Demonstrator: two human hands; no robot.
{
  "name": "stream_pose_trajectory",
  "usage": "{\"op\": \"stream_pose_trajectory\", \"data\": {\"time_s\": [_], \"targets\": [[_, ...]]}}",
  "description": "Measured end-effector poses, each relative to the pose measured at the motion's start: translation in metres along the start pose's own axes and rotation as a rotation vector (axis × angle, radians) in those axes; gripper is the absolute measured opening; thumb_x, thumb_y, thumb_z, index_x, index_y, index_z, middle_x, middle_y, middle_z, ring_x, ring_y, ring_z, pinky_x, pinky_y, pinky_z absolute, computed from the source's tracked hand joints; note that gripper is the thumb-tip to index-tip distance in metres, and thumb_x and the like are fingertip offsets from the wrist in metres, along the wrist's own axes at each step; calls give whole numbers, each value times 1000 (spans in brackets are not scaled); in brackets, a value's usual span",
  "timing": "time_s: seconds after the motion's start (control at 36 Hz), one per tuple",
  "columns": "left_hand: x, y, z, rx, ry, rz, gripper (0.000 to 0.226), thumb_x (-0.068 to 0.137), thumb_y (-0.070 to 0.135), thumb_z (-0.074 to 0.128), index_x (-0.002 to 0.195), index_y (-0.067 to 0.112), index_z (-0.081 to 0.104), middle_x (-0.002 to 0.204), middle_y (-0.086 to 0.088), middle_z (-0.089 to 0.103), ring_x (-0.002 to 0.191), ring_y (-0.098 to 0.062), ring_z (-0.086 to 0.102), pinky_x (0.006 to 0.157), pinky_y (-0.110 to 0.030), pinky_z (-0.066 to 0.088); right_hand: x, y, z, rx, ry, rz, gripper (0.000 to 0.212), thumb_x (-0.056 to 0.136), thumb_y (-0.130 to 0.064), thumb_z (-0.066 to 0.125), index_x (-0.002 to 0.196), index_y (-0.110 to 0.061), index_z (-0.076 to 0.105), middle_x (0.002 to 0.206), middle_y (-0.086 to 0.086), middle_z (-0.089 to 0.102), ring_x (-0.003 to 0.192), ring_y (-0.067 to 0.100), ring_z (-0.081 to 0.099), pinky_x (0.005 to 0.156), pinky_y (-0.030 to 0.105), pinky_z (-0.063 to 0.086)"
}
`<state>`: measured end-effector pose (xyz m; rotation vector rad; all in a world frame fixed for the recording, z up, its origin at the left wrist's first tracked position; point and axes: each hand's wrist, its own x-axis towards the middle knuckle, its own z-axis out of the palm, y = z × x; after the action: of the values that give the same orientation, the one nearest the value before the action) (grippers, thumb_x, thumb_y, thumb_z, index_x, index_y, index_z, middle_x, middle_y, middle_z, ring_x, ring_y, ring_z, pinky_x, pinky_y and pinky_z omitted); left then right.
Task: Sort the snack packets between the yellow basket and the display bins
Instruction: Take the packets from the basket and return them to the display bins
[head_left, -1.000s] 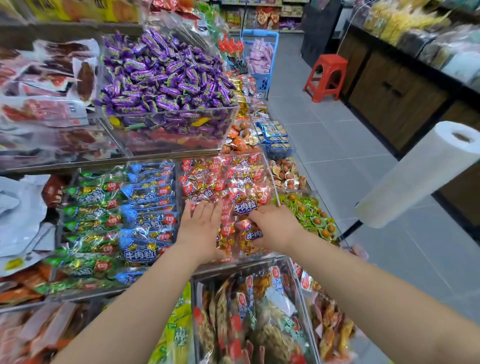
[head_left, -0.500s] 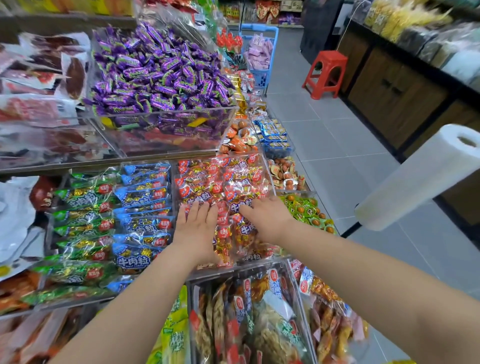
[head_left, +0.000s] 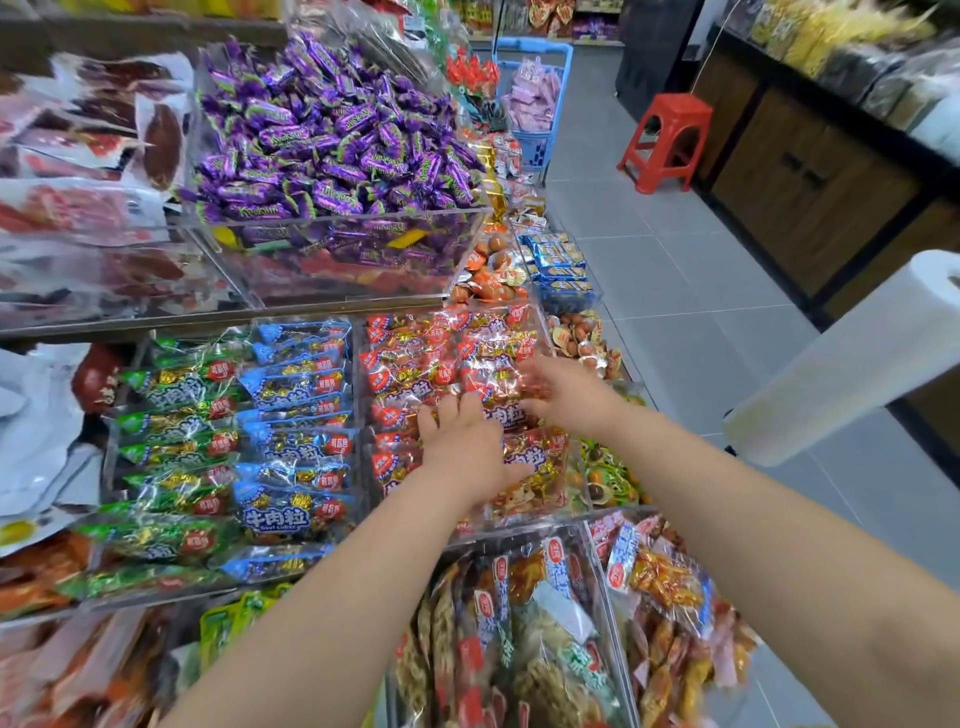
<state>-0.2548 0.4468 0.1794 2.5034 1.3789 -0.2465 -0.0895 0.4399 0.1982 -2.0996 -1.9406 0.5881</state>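
a: where are the red snack packets (head_left: 415, 374)?

b: heaped in a clear display bin (head_left: 359, 415) at the centre of the frame, just below the bin of purple candies (head_left: 332, 130).

a: which way do they lie?

b: mostly flat, long axes running roughly left to right across the frame. a few tilt slightly. the printed characters read left to right too.

a: and the neighbours?

b: blue packets (head_left: 296, 395) sit just left of them, green packets (head_left: 176, 431) further left. both rows have the same left-to-right lie.

a: the left hand (head_left: 467, 447)?

b: palm down on the red packets in the lower half of that bin. the fingers are straight and point toward the top of the frame, the thumb spread to the right. it presses on them and grips nothing.

a: the right hand (head_left: 566, 389)?

b: just right of the left hand and a little higher, over the right side of the same bin. its fingers reach toward the upper left. it is smeared with blur, so i can't tell whether it has hold of a packet.

a: anything else?

b: a white roll (head_left: 857, 364) juts in at the right edge, and a red stool (head_left: 665, 140) stands on the tiled floor at upper right.
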Motion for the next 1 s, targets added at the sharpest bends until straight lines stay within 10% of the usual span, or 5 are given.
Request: {"op": "stream_pose_trajectory", "data": {"time_s": [0.44,0.61,0.78,1.0], "targets": [[-11,0,17,-36,-29,31,37,87,51,57,118,31,59,138,-5,53,148,-27,-3,96,-74,-21,7,-19,1,-557,-365,-169,49,91,-8,50,133,-34,49,122,4,57,112,26,56,87,41,53],[-12,-7,19,-93,59,68,34,85,51,61,115,35,61,138,-3,53,148,-24,1,95,-68,-26,1,-15,-12,-310,-121,-199,34,83,-23,68,115,-19,61,107,0,57,104,20,53,87,36,48],[-14,-9,21,-128,111,76,31,81,52,66,108,38,63,128,4,61,148,-22,6,97,-66,-26,-4,-26,-15,-244,-540,-149,19,89,-26,59,104,-23,71,92,-8,68,85,14,62,78,26,50],[-11,-13,19,-85,178,103,96,71,65,65,146,35,12,152,5,6,144,-23,-3,104,-73,-6,0,-32,-5,-482,-588,-155,20,90,-12,49,91,-5,67,64,0,52,56,16,48,49,23,40]]}}
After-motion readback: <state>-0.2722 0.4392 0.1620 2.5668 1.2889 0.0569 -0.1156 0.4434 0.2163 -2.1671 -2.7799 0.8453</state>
